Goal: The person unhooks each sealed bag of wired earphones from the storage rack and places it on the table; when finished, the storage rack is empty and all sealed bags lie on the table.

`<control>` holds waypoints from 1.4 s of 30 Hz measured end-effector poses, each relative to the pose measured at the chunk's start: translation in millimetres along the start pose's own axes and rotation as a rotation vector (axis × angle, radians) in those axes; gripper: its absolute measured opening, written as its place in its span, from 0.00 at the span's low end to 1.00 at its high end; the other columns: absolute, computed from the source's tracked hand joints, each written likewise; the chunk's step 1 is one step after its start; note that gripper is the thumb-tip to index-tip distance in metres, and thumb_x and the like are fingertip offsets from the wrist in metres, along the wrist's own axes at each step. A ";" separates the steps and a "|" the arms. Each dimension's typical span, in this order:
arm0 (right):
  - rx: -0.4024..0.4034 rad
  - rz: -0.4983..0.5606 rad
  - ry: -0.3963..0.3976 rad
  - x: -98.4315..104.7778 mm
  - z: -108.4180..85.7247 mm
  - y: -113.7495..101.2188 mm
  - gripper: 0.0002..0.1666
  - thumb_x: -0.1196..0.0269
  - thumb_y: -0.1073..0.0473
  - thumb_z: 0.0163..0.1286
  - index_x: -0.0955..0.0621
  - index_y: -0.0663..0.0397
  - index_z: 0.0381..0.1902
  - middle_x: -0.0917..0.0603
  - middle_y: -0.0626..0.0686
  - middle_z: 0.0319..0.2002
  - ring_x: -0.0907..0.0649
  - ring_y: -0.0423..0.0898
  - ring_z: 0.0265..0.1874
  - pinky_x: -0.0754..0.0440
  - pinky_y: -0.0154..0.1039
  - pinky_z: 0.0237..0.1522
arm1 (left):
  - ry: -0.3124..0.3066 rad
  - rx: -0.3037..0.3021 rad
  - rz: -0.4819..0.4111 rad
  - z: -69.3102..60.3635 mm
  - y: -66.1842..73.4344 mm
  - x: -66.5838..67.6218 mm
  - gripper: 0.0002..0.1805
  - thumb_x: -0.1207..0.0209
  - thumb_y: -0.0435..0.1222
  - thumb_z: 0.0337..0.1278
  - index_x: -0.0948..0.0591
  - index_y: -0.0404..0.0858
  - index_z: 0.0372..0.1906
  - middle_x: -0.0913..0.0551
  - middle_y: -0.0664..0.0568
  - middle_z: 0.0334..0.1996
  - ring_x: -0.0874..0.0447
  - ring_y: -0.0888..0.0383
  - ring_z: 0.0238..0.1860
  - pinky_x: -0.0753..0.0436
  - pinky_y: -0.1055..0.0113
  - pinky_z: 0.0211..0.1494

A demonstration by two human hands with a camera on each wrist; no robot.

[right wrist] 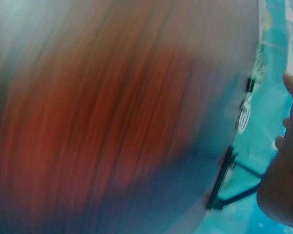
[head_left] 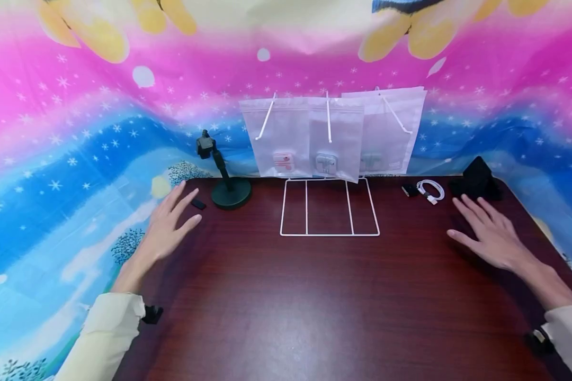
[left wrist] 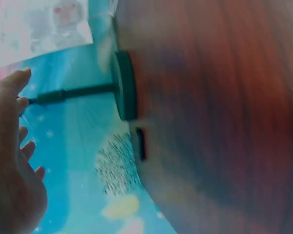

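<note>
My left hand (head_left: 168, 225) hovers over the left side of the table, fingers spread, holding nothing. Nearest to it are a small black stick-like object (head_left: 198, 203) and a dark round-based stand (head_left: 231, 193) with a clamp on top; the left wrist view shows the stand (left wrist: 124, 85) beyond the fingers. On the right, my right hand (head_left: 493, 235) is also held out with spread fingers and nothing in it. A black folding stand (head_left: 479, 180) lies just beyond its fingertips. A coiled white cable (head_left: 430, 191) and a small black piece (head_left: 409, 190) sit to the left of that stand.
A white wire rack (head_left: 330, 235) stands at the back middle of the brown table (head_left: 305, 296). Frosted zip bags (head_left: 336, 116) hang from its hooks, with earphones (head_left: 284, 162) visible inside. A colourful cloth (head_left: 209, 69) surrounds the back and sides.
</note>
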State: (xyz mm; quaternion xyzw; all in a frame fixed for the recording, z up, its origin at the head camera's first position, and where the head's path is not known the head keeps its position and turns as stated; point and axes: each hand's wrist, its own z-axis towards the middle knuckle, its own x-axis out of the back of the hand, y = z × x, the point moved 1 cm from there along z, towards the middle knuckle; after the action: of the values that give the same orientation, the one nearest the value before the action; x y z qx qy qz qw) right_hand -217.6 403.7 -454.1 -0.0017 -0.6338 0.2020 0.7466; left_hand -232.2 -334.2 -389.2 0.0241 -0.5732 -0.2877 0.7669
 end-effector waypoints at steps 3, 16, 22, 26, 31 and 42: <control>-0.017 0.188 -0.064 -5.3 10.1 -18.4 0.50 0.41 0.43 0.78 0.53 0.47 0.86 0.56 0.62 0.84 0.59 0.68 0.81 0.56 0.84 0.62 | -0.017 0.063 -0.148 9.5 13.4 3.3 0.36 0.45 0.50 0.78 0.43 0.61 0.83 0.58 0.62 0.85 0.62 0.45 0.84 0.53 0.26 0.75; -0.011 0.471 -0.262 -40.5 63.8 -77.5 0.53 0.38 0.42 0.77 0.53 0.49 0.86 0.54 0.65 0.83 0.56 0.72 0.79 0.58 0.80 0.69 | -0.197 0.112 -0.427 68.4 68.8 3.5 0.36 0.50 0.56 0.79 0.49 0.66 0.83 0.54 0.58 0.85 0.48 0.39 0.81 0.42 0.34 0.77; 0.035 0.434 -0.285 -57.1 84.0 -95.1 0.53 0.35 0.39 0.74 0.47 0.50 0.85 0.50 0.65 0.83 0.54 0.70 0.80 0.55 0.78 0.71 | -0.159 0.098 -0.492 99.2 79.0 3.4 0.36 0.49 0.54 0.79 0.47 0.63 0.83 0.49 0.55 0.84 0.48 0.48 0.82 0.42 0.44 0.80; 0.090 0.405 -0.276 -65.0 92.2 -103.7 0.53 0.33 0.40 0.72 0.42 0.54 0.83 0.46 0.67 0.81 0.52 0.71 0.79 0.54 0.78 0.70 | -0.089 0.102 -0.547 117.2 83.5 5.8 0.35 0.46 0.50 0.79 0.44 0.58 0.83 0.45 0.54 0.83 0.47 0.55 0.82 0.40 0.51 0.81; 0.099 0.382 -0.296 -69.7 100.1 -104.7 0.52 0.31 0.41 0.70 0.39 0.56 0.81 0.47 0.66 0.82 0.53 0.70 0.80 0.55 0.78 0.71 | -0.044 0.137 -0.560 136.3 89.5 10.1 0.36 0.45 0.49 0.78 0.43 0.55 0.83 0.43 0.54 0.82 0.46 0.58 0.81 0.38 0.54 0.80; 0.065 0.421 -0.345 -72.7 102.3 -97.8 0.52 0.30 0.40 0.69 0.39 0.54 0.82 0.50 0.65 0.83 0.56 0.67 0.81 0.60 0.79 0.70 | -0.031 0.178 -0.569 163.7 103.3 10.5 0.37 0.48 0.48 0.80 0.48 0.51 0.85 0.45 0.55 0.83 0.46 0.58 0.81 0.38 0.56 0.80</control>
State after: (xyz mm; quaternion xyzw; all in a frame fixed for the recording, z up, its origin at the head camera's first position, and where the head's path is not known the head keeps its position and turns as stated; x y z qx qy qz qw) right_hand -293.6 265.9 -477.4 -0.0750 -0.7307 0.3703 0.5687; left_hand -333.8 -205.1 -286.3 0.2465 -0.5778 -0.4403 0.6415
